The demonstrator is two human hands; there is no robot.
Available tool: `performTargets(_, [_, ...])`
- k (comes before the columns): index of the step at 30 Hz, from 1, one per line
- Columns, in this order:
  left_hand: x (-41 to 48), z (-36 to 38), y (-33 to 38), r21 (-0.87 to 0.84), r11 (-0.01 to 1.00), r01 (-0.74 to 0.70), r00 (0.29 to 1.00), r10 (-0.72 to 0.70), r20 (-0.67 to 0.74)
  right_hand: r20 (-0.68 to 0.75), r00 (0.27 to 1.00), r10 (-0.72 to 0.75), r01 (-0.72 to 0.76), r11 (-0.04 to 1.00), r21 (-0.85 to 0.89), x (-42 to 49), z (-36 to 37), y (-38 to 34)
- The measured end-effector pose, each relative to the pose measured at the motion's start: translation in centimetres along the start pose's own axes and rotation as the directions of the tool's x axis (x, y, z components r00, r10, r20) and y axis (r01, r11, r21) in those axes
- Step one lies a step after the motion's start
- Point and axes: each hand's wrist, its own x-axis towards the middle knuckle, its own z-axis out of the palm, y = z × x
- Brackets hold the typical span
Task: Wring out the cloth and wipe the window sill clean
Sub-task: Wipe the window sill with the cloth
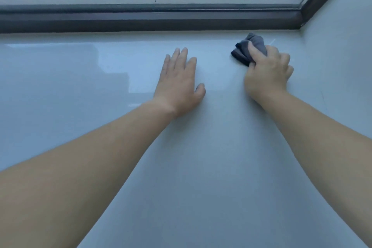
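Observation:
A wide, glossy white window sill (80,86) fills most of the view. My right hand (267,74) grips a bunched dark grey cloth (246,49) and holds it down on the sill near the far right corner. The cloth sticks out past my fingers toward the window. My left hand (180,84) lies flat on the sill a little to the left of the cloth, fingers straight and together, holding nothing.
A dark window frame (151,20) runs along the far edge of the sill and turns up at the right. A white side wall (338,56) bounds the sill on the right. Trees show through the glass.

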Motion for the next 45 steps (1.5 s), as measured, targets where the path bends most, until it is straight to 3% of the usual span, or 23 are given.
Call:
performTargets(2, [0.9, 0.7, 0.4, -0.003, 1.0, 0.019, 1.0, -0.019, -0.01, 0.002, 0.995, -0.097, 0.097, 0.995, 0.004, -0.6, 0.3, -1.6])
performTargets(5, [0.7, 1.7, 0.5, 0.04, 0.998, 0.038, 0.999, -0.037, -0.026, 0.023, 0.909, -0.415, 0.414, 0.909, 0.045, -1.3, 0.6, -1.2])
performTargets(7, [0.7, 1.8, 0.4, 0.061, 0.998, 0.035, 0.999, -0.033, -0.032, 0.055, 0.874, -0.482, 0.481, 0.876, 0.027, 0.5, 0.3, 0.1])
performTargets(10, [0.8, 1.8, 0.2, 0.081, 0.996, 0.028, 0.999, -0.025, -0.04, -0.009, 0.973, -0.23, 0.23, 0.973, -0.015, 3.3, 0.7, 0.1])
performTargets(12, [0.8, 1.8, 0.2, 0.087, 0.996, 0.026, 0.999, -0.022, -0.05, -0.067, 0.988, -0.136, 0.135, 0.991, -0.015, 3.0, 1.3, -1.8])
performTargets(15, [0.9, 1.8, 0.2, 0.099, 0.995, 0.024, 0.999, -0.02, -0.048, -0.019, 0.923, -0.383, 0.384, 0.923, 0.016, 1.7, 1.6, -3.2])
performTargets(17, [0.9, 1.8, 0.1, 0.106, 0.994, 0.022, 0.999, -0.018, -0.039, 0.017, 0.896, -0.443, 0.443, 0.896, 0.024, 2.7, 1.2, -2.1])
performTargets(21, [0.7, 1.6, 0.1, 0.101, 0.995, 0.024, 0.999, -0.021, -0.034, -0.072, 0.986, -0.152, 0.149, 0.988, -0.05, 4.9, 0.2, 2.5])
performTargets(24, [0.8, 1.6, -0.1, 0.108, 0.994, 0.025, 0.999, -0.022, -0.029, -0.102, 0.989, 0.106, -0.107, 0.994, -0.001, 3.5, 0.1, 2.5])
performTargets(25, [0.8, 1.6, -0.1, 0.109, 0.994, 0.025, 0.999, -0.022, -0.029, -0.104, 0.988, 0.113, -0.112, 0.994, 0.014, 2.6, 0.2, 2.0])
performTargets(28, [0.7, 1.5, 0.0, 0.111, 0.993, 0.026, 0.999, -0.024, -0.022, -0.057, 0.984, -0.169, 0.169, 0.986, -0.002, -0.1, 0.0, 2.3])
performTargets(30, [0.8, 1.5, -0.1, 0.117, 0.993, 0.027, 0.999, -0.025, -0.021, -0.031, 0.971, -0.236, 0.235, 0.971, -0.031, 0.0, -0.7, 4.2])
performTargets(33, [0.8, 1.6, -0.2, 0.122, 0.992, 0.026, 0.999, -0.023, -0.027, -0.078, 0.993, 0.088, -0.09, 0.996, -0.018, 0.0, -0.7, 4.7])
performTargets(35, [0.8, 1.7, -0.2, 0.116, 0.993, 0.026, 0.999, -0.022, -0.033, -0.079, 0.989, 0.128, -0.128, 0.992, 0.004, -2.4, -0.7, 3.1])
performTargets(37, [0.9, 1.8, -0.2, 0.109, 0.994, 0.024, 0.999, -0.02, -0.038, -0.053, 0.997, -0.056, 0.057, 0.998, 0.022, -6.5, -0.9, 2.3])
performTargets(40, [0.8, 1.8, -0.4, 0.053, 0.998, 0.017, 0.998, -0.014, -0.054, 0.039, 0.952, -0.304, 0.304, 0.953, 0.017, -10.8, -1.8, 4.4])
performTargets(42, [0.7, 1.7, -0.4, -0.03, 0.999, -0.021, 0.996, 0.018, -0.092, 0.027, 0.971, -0.239, 0.239, 0.971, -0.008, -10.5, -2.5, 6.5])
performTargets(45, [0.1, 1.6, -0.5, -0.137, 0.986, -0.091, 0.974, 0.059, -0.22, -0.052, 0.997, 0.06, -0.06, 0.998, -0.011, -10.2, -2.6, 7.4])
